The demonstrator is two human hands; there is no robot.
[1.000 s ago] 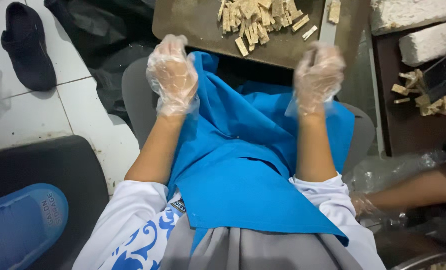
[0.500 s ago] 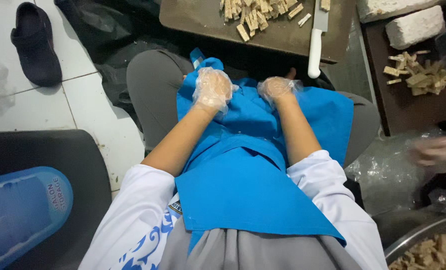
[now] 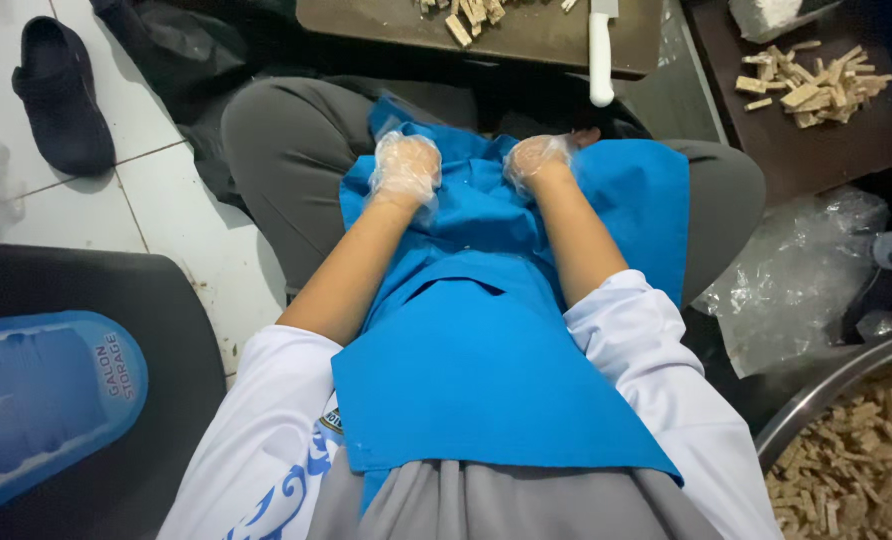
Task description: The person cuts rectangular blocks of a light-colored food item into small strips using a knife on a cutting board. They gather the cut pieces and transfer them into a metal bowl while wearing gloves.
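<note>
Both hands in thin crinkly clear plastic gloves, curled into loose fists and pressed down on the blue apron (image 3: 496, 350) over the lap — left hand (image 3: 406, 168) and right hand (image 3: 538, 158) sit near each other, apart, each bunching or resting on the smooth blue cloth; whether they truly pinch a fold, cannot tell. Apron is flat matte fabric, creased near the fists, lying over grey trousers and a white sleeved shirt. Ahead, a dark brown wooden board (image 3: 526, 40) as the surface, carrying tan stick-shaped cut pieces (image 3: 471, 15) and a knife with a white handle (image 3: 600, 60) hanging over its near edge. Right side: second dark board (image 3: 766, 140) with a loose heap of the same tan sticks (image 3: 811, 80), crumpled clear plastic bag (image 3: 796, 280), round metal bowl (image 3: 816, 400) holding many tan sticks. Left — black shoe (image 3: 61, 95) on white tile floor.
</note>
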